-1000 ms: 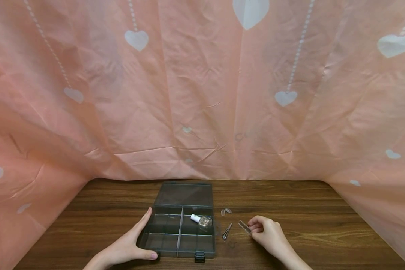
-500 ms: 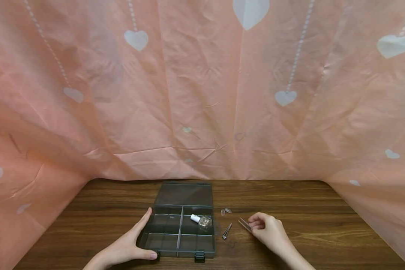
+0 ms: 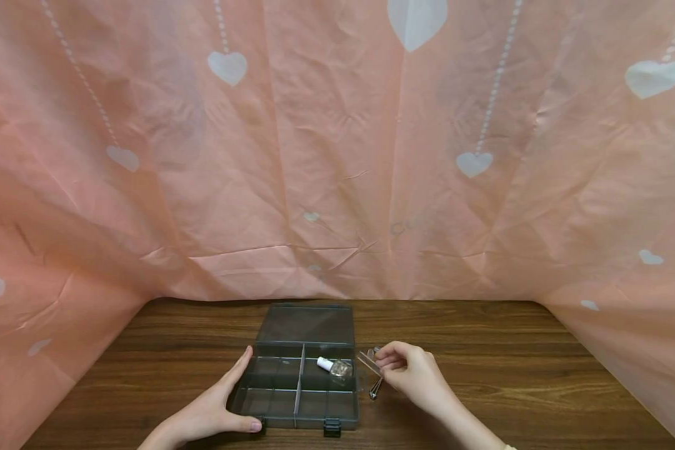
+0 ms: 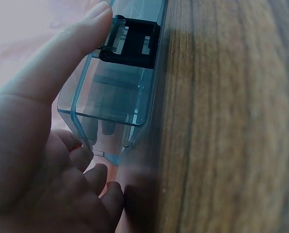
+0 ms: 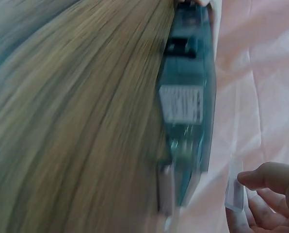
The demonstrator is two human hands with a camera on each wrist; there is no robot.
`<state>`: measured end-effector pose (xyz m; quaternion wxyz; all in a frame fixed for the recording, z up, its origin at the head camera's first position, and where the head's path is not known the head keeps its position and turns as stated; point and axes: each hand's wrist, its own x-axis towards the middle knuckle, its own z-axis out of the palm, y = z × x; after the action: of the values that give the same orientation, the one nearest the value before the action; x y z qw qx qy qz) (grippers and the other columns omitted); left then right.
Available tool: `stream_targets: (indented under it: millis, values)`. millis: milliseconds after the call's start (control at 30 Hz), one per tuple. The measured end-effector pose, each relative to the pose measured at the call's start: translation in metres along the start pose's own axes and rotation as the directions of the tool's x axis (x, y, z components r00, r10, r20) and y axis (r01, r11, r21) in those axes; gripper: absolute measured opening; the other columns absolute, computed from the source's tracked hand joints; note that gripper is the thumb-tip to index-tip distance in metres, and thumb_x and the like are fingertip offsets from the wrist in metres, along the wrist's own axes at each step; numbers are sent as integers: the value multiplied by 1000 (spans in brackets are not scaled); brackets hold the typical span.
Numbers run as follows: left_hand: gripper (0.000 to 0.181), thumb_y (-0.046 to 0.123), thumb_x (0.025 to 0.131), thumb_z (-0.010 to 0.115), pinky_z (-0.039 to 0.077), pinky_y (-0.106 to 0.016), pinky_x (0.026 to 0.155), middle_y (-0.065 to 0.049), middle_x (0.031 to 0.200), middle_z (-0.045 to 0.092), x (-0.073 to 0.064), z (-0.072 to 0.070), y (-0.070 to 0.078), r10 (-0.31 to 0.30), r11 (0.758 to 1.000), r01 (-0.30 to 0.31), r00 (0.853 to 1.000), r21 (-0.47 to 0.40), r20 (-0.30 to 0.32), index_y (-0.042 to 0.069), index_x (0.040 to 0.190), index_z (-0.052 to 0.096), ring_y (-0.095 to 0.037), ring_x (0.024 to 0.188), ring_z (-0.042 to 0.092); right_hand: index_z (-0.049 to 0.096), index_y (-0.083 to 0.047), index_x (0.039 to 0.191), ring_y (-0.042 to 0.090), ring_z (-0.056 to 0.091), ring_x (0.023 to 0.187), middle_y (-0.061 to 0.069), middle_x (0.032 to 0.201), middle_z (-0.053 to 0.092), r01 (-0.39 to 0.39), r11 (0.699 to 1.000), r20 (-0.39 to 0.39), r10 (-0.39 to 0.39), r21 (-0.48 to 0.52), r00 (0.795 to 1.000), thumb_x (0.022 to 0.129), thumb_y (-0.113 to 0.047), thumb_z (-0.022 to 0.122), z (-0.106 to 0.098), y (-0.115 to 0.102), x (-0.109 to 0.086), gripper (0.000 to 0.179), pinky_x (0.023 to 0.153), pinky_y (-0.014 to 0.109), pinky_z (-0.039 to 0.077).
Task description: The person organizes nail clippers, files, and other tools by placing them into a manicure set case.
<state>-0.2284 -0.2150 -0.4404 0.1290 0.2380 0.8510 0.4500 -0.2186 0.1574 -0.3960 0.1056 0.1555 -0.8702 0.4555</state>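
A smoky clear plastic organizer box (image 3: 329, 403) lies on the table with its lid raised at the back. My left hand (image 3: 214, 406) grips its left end, the thumb by a black front latch (image 4: 130, 41) and the fingers along the side. In the back right compartment lies a nail polish bottle (image 3: 340, 370) with a white cap. My right hand (image 3: 410, 375) pinches a small translucent rectangular bar (image 5: 234, 191) between thumb and fingers, held just off the box's right side. Beneath that hand are nail clippers (image 3: 374, 390), partly covered.
Clear false nail tips (image 3: 370, 353) lie beyond the right hand, partly hidden. A divider (image 3: 300, 390) splits the box from front to back. Behind the wooden table (image 3: 484, 337) hangs a pink cloth (image 3: 337, 156) with white hearts.
My right hand has moved left with the translucent bar, from right of the nail clippers to over them beside the box. The left hand and the box have stayed still.
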Motion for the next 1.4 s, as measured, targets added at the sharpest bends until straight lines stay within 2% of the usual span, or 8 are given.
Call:
stream_targets:
  millis: [200, 500, 767, 1000, 1167, 1200, 1267, 1400]
  values:
    - [114, 32, 79, 79, 9, -68, 103, -13, 158, -9, 0, 0, 0, -2, 1000, 2, 1000, -1, 1, 12, 154, -4, -39, 140, -5, 69, -2, 88, 10, 65, 71, 2, 81, 70, 73, 997, 86, -76, 38, 993, 73, 7, 63, 23, -19, 9, 18, 63, 22, 52]
    - [113, 31, 79, 79, 7, -69, 102, -12, 158, -10, 1, 0, 0, -11, 1000, 11, 1000, -16, 7, 13, 154, -4, -40, 140, -7, 67, 1, 83, 4, 60, 67, 2, 77, 67, 170, 983, 194, -179, 63, 965, 71, 13, 62, 53, -32, 17, 18, 61, 20, 51]
    - [115, 34, 78, 79, 8, -67, 104, -13, 158, -10, 1, 1, 0, -21, 1000, 21, 1000, 8, -1, 14, 154, -4, -40, 141, -6, 66, 0, 76, -3, 55, 60, -1, 68, 64, 214, 977, 215, -213, 19, 953, 67, 15, 59, 69, -29, 17, 20, 56, 16, 48]
    - [114, 35, 78, 79, 12, -65, 103, -13, 159, -7, -1, 2, 0, 13, 999, -13, 1000, 33, -16, 11, 154, -2, -37, 141, -3, 66, -2, 76, -2, 56, 61, -1, 68, 64, 233, 973, 234, -226, -2, 946, 66, 17, 63, 75, -30, 12, 22, 56, 14, 47]
    - [113, 38, 78, 78, 18, -35, 109, -11, 159, -4, -2, 2, -2, 24, 997, -22, 999, 79, -30, 12, 154, -1, -34, 141, 1, 67, -4, 76, -2, 57, 61, -1, 69, 64, 245, 969, 239, -230, -32, 943, 67, 16, 66, 78, -29, 11, 22, 55, 13, 46]
    - [113, 38, 78, 78, 18, -34, 108, -11, 159, -4, -2, 2, -1, 26, 997, -23, 999, 78, -31, 12, 154, -1, -34, 141, 1, 67, -4, 76, -2, 57, 61, -2, 69, 64, 245, 969, 238, -230, -36, 944, 67, 16, 66, 78, -28, 11, 22, 55, 13, 46]
    - [113, 38, 78, 78, 19, -38, 109, -11, 159, -4, -2, 1, -1, 24, 997, -21, 999, 77, -30, 13, 154, -1, -34, 141, 1, 67, -4, 76, -2, 57, 61, -2, 69, 64, 248, 968, 240, -231, -42, 943, 67, 16, 67, 78, -28, 12, 22, 56, 13, 46]
    - [113, 34, 79, 78, 14, -63, 104, -13, 159, -6, 0, 1, 1, 26, 998, -25, 1000, 54, -16, 10, 154, -3, -37, 141, -1, 67, -3, 77, -2, 57, 62, -1, 70, 64, 259, 965, 239, -244, -36, 940, 66, 17, 66, 77, -27, 12, 22, 56, 13, 46]
